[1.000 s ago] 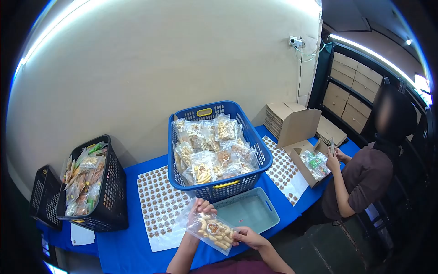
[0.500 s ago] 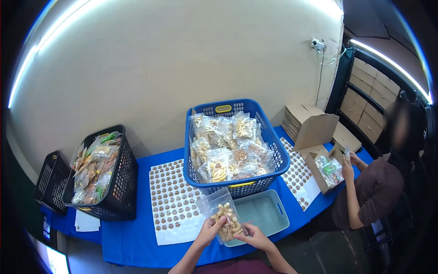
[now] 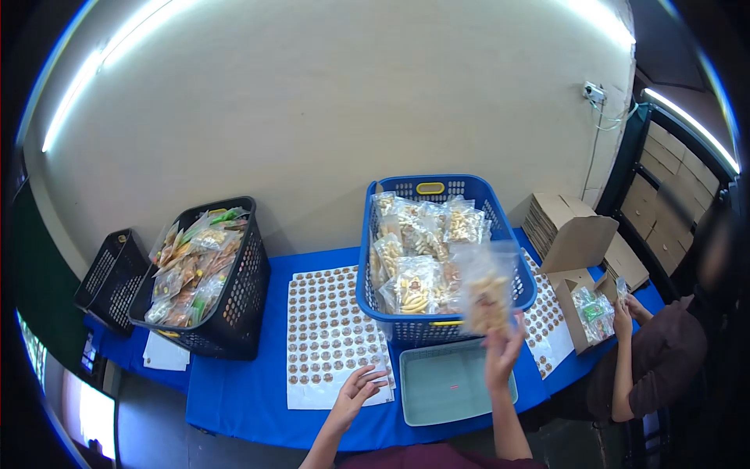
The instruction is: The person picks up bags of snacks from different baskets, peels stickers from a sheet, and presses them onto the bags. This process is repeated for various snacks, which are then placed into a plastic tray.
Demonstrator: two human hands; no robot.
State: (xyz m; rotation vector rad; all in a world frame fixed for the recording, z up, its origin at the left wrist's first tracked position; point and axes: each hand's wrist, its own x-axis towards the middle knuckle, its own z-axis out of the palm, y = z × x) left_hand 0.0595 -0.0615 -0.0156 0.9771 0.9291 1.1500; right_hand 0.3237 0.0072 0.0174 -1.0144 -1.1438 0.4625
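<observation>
My right hand (image 3: 504, 356) grips the lower edge of a clear bag of cashews (image 3: 488, 301), raised in front of the right side of the blue basket (image 3: 414, 328); the bag is blurred by motion. A round brown label shows on it. My left hand (image 3: 359, 388) is empty, its fingers apart, over the lower right of the sticker sheet (image 3: 320, 336). Inside the blue basket lie many similar snack bags (image 3: 416, 285). Below the basket sits a shallow green tray (image 3: 445, 383) with a small pink scrap in it.
At the left stands a black basket (image 3: 242, 313) full of snack packets, beside another black basket (image 3: 117, 270). To the right are a second sticker sheet (image 3: 547, 332), a cardboard box (image 3: 578, 320) holding packets, and stacked flat cartons (image 3: 551, 215). A co-worker (image 3: 656, 352) holds a packet there.
My left hand has let go of the cashew bag and moved left. My right hand has lifted the bag up and right, toward the blue basket. The camera view has turned left.
</observation>
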